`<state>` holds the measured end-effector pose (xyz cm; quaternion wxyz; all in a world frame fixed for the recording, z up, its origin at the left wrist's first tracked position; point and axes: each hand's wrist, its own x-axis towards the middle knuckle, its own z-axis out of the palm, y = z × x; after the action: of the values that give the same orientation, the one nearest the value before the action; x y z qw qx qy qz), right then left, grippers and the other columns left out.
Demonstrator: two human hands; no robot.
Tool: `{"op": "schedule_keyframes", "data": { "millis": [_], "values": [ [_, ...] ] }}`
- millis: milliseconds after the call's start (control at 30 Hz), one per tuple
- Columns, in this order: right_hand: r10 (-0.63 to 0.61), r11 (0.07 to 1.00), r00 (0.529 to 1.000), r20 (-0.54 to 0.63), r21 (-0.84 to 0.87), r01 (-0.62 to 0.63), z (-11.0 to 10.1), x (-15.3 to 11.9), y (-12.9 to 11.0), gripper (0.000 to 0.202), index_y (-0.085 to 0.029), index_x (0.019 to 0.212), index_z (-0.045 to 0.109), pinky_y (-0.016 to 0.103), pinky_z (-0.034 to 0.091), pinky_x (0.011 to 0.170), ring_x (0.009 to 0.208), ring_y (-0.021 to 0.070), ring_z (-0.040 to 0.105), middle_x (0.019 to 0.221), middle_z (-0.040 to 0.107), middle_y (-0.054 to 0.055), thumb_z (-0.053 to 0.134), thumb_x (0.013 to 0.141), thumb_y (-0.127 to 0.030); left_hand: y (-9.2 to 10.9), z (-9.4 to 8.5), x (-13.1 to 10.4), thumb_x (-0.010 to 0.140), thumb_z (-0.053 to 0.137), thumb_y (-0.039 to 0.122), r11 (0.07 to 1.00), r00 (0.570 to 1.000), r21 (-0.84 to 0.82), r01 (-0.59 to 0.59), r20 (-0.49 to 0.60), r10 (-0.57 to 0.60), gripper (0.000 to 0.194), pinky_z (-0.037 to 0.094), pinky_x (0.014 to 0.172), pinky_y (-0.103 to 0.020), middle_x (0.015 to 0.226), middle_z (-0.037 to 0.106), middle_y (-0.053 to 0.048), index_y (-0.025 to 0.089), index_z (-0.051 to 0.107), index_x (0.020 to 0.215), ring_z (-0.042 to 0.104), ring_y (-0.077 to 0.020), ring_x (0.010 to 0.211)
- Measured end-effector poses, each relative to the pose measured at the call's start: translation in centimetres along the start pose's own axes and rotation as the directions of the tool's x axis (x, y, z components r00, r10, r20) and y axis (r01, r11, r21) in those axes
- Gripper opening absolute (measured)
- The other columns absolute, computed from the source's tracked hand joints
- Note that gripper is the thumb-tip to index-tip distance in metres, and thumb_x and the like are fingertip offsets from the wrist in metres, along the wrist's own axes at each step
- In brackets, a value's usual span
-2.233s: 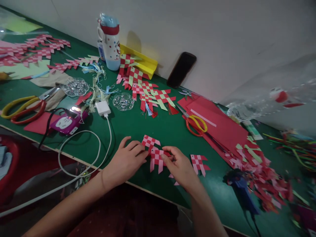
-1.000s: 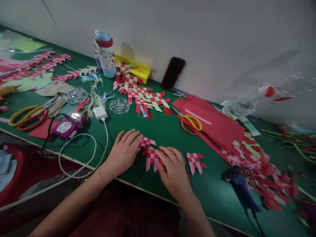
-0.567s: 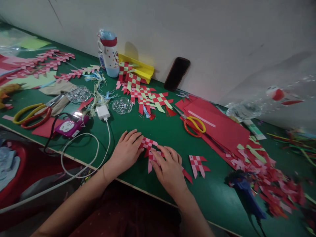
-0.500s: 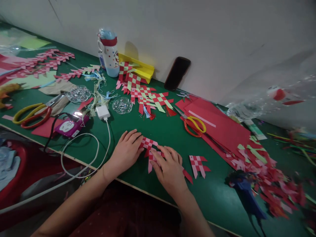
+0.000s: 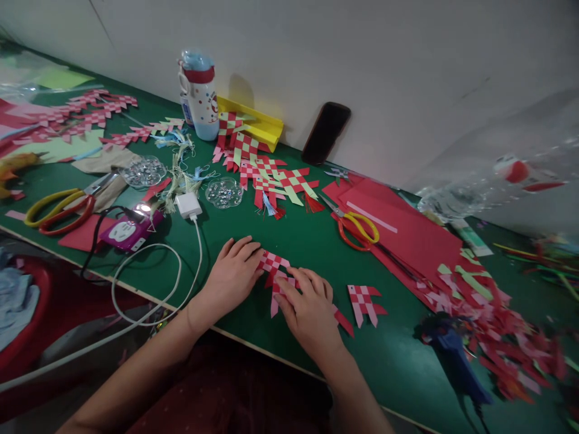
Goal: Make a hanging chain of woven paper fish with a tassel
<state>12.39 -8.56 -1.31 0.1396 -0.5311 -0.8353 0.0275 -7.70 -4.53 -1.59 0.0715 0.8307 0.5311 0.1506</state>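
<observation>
Two woven pink-and-red paper fish lie partly overlapping on the green table [image 5: 203,226] between my hands. The upper paper fish [image 5: 272,261] touches the fingertips of my left hand [image 5: 236,267], which lies palm down with outstretched fingers. My right hand [image 5: 308,304] rests over the lower paper fish [image 5: 275,306], its thumb and fingers apart and pressing on the paper from above. Much of that fish is hidden; a red tail end [image 5: 345,323] sticks out under the hand. A third paper fish [image 5: 360,299] lies flat to the right.
Orange-and-yellow scissors [image 5: 359,228] lie on red paper sheets [image 5: 407,232]. Paper scraps [image 5: 497,325] and a blue glue gun [image 5: 459,361] are at the right. Behind stand a bottle [image 5: 203,99] and phone [image 5: 325,132]. A white cable [image 5: 180,271] loops beside my left forearm.
My hands and the paper fish stay almost still. Only the view shifts very slightly.
</observation>
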Motion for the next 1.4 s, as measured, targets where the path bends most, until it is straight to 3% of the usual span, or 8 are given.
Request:
{"op": "schedule_keyframes", "data": {
  "millis": [400,567,833,1000,1200,1333,1400],
  "values": [
    [0.027,0.999,1.0,0.006,-0.045,-0.027,-0.4,0.3,-0.5,0.027,-0.03,0.115,0.067,0.05,0.032,0.095,0.114,0.0293,0.051,0.126,0.065,0.005,0.051,0.094,-0.028,0.1,0.0,0.6,0.093,0.045,0.019,1.0,1.0,0.006,0.012,0.017,-0.012,0.034,0.035,0.107,-0.047,0.127,0.06,-0.01,0.018,0.057,0.125,0.048,-0.0276,0.125],
    [0.058,0.995,0.997,-0.043,0.079,-0.054,-0.3,0.0,0.3,0.032,-0.03,0.121,0.064,0.048,0.035,0.098,0.115,0.0259,0.052,0.123,0.066,0.004,0.044,0.097,-0.026,0.3,-0.6,1.5,0.089,0.047,0.015,0.998,0.998,0.053,0.012,0.063,-0.015,0.035,0.041,0.098,-0.046,0.122,0.06,-0.012,0.018,0.059,0.122,0.049,-0.0298,0.117],
    [0.186,0.953,0.968,-0.171,0.27,-0.136,-2.0,-1.6,3.4,0.03,-0.025,0.119,0.064,0.048,0.046,0.095,0.116,0.0264,0.051,0.12,0.063,0.009,0.045,0.096,-0.031,0.9,-2.0,2.7,0.084,0.047,0.011,0.996,0.987,0.058,0.062,0.143,-0.069,0.026,0.043,0.089,-0.047,0.116,0.06,-0.013,0.018,0.061,0.105,0.05,-0.0308,0.11],
    [0.192,0.949,0.964,-0.184,0.287,-0.134,-1.7,-2.2,3.5,0.029,-0.023,0.117,0.065,0.051,0.047,0.096,0.115,0.0273,0.053,0.12,0.063,0.011,0.048,0.094,-0.032,0.8,-2.1,2.9,0.077,0.05,0.009,0.988,0.982,-0.075,0.132,0.149,-0.119,0.022,0.041,0.087,-0.047,0.106,0.062,-0.011,0.019,0.057,0.096,0.051,-0.0309,0.107],
    [0.265,0.877,0.961,-0.077,0.433,-0.208,-1.4,-1.8,2.9,0.037,-0.023,0.127,0.058,0.049,0.049,0.096,0.119,0.0275,0.055,0.125,0.062,0.012,0.051,0.092,-0.037,0.5,-2.5,3.0,0.081,0.046,0.011,0.95,0.978,-0.273,0.152,0.178,-0.105,0.022,0.046,0.071,-0.03,0.092,0.066,-0.003,0.022,0.05,0.099,0.061,-0.0201,0.086],
    [0.345,0.744,0.933,0.102,0.576,-0.339,-1.6,-0.7,2.7,0.055,-0.025,0.14,0.043,0.043,0.054,0.089,0.113,0.0254,0.06,0.133,0.057,0.012,0.056,0.088,-0.04,0.7,-3.0,2.6,0.083,0.046,0.014,0.825,0.968,-0.537,0.178,0.245,-0.049,0.023,0.045,0.066,-0.026,0.089,0.066,0.001,0.023,0.046,0.104,0.062,-0.0153,0.076],
    [0.329,0.728,0.932,0.151,0.588,-0.352,-1.8,0.0,2.5,0.06,-0.025,0.142,0.04,0.043,0.054,0.088,0.113,0.0255,0.06,0.134,0.056,0.012,0.057,0.086,-0.038,0.9,-3.2,2.4,0.083,0.046,0.015,0.789,0.966,-0.585,0.184,0.256,-0.036,0.02,0.044,0.067,-0.026,0.088,0.065,0.001,0.023,0.047,0.102,0.061,-0.0155,0.076]
  ]
}}
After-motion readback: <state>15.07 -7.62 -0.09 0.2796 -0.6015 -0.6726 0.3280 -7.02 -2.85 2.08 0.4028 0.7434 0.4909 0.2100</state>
